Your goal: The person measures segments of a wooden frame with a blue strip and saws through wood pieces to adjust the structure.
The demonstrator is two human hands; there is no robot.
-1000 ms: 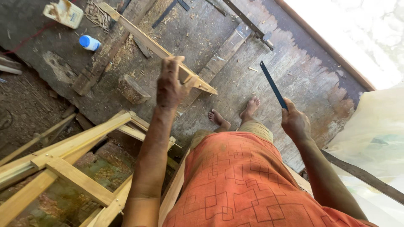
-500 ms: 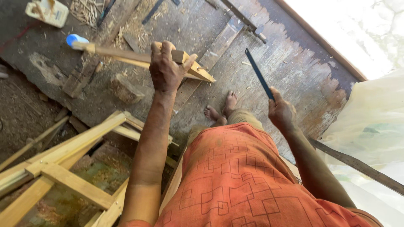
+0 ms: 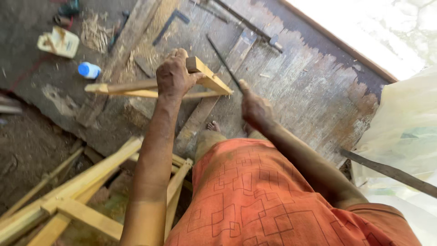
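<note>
Above the weathered plank floor, your left hand is clenched round the thick end of a pale wooden frame piece, held in the air with its long slats running out toward the floor's left edge. Your right hand is closed on the handle of a dark, narrow blade, whose edge stands just beside the frame's pointed right tip. Risk noted: your left fingers lie close to the blade's line; a glancing stroke off the unsupported wood could reach them, or your bare foot below.
</note>
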